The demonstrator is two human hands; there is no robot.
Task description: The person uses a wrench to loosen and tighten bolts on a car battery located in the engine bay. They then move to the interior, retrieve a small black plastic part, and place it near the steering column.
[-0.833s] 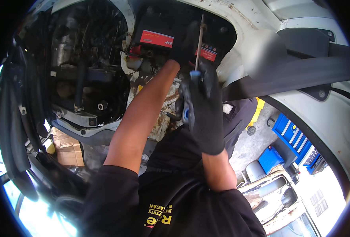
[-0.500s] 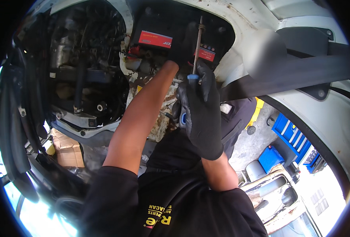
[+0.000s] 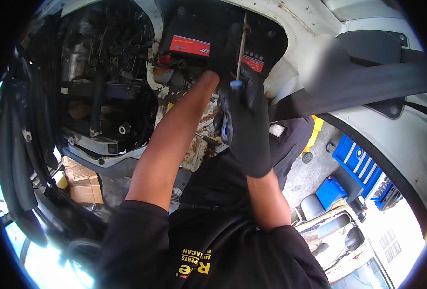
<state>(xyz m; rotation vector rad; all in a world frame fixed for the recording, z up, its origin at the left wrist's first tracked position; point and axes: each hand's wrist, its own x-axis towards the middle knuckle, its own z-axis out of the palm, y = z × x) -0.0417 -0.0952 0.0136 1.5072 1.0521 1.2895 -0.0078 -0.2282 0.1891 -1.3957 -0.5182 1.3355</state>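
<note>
Our right hand [image 3: 249, 118] clasps a screwdriver [image 3: 236, 84]
Likely for control; left hand [image 3: 225, 52] by the battery [image 3: 190, 45], grip unclear to us

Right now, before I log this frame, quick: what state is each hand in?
Left hand: at the red-labelled battery; open or closed cannot be told.
Right hand: closed, holding the screwdriver.

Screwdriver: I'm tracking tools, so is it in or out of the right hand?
In: the right hand is closed around the screwdriver, hiding most of its blue handle.
</note>
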